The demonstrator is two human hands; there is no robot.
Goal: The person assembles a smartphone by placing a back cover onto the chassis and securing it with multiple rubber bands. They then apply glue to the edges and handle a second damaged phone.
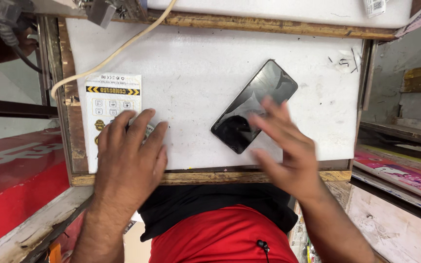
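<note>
A black smartphone (254,106) lies flat and tilted on the white work board (196,63), its lower end just under the fingertips of the right hand (284,152). That hand is blurred, its fingers spread and loose, gripping nothing; whether the tips actually touch the glass cannot be told. The phone's far end points up and away from those fingers, toward the board's upper right. Well apart to the other side, the left hand (128,158) rests palm down with fingers extended and slightly apart, pressing on a white printed packet (109,100) with a yellow-and-black striped band; the packet reaches out beyond the fingertips toward the top of the board, and something small and pale sits under the fingertips, too hidden to identify. Past the packet, beyond the left fingers, a cream cable (118,48) curves across the board's corner. The board sits in a worn wooden frame (249,25), whose near edge runs under both wrists. Beside the left forearm lies a red panel (10,185).
</note>
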